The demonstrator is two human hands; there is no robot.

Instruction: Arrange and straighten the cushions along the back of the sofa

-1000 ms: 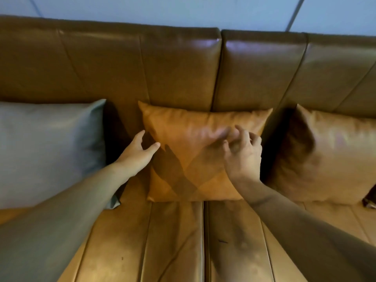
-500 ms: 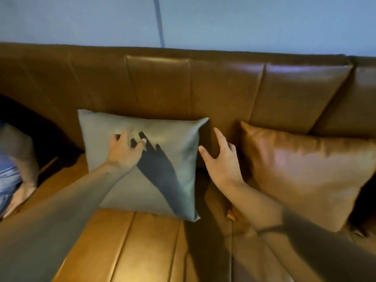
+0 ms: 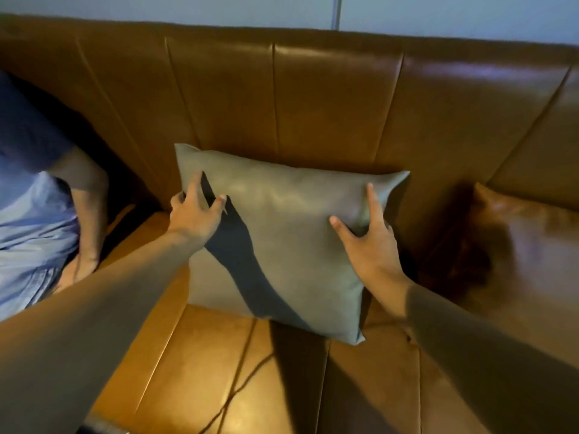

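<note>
A grey cushion (image 3: 288, 233) leans against the brown leather sofa back (image 3: 329, 104), slightly tilted. My left hand (image 3: 194, 214) holds its upper left edge, fingers curled around the side. My right hand (image 3: 369, 242) grips its right edge, thumb pressed on the front face and fingers behind. A brown leather cushion (image 3: 529, 239) stands to the right, blurred, apart from the grey one.
A person in a blue shirt (image 3: 28, 195) sits at the sofa's left end, an arm resting close to the grey cushion. The sofa seat (image 3: 238, 371) stretches in front of the cushion. A pale wall (image 3: 438, 14) rises behind the sofa.
I turned left from the brown middle cushion to the grey one. Both hands left the brown cushion and now hold the grey cushion's two side edges.
</note>
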